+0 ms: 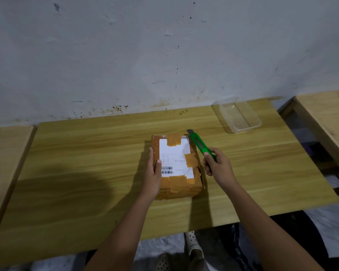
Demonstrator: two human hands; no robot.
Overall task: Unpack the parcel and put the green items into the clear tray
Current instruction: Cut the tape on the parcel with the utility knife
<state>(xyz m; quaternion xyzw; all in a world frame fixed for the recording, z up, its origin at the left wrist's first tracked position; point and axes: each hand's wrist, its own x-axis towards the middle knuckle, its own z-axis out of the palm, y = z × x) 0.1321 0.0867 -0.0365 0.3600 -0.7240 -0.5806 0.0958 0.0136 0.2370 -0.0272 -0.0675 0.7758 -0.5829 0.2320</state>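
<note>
A brown taped parcel with a white shipping label lies in the middle of the wooden table. My left hand rests flat against the parcel's left side, thumb on the label's edge. My right hand grips a green utility knife just right of the parcel; its tip points away from me, at the parcel's far right corner. The clear tray stands empty at the table's far right, by the wall. The parcel is closed, so its contents are hidden.
A white wall runs along the table's far edge. Other wooden tabletops adjoin on the left and on the right, with a gap at the right. Feet in sandals show below the near edge.
</note>
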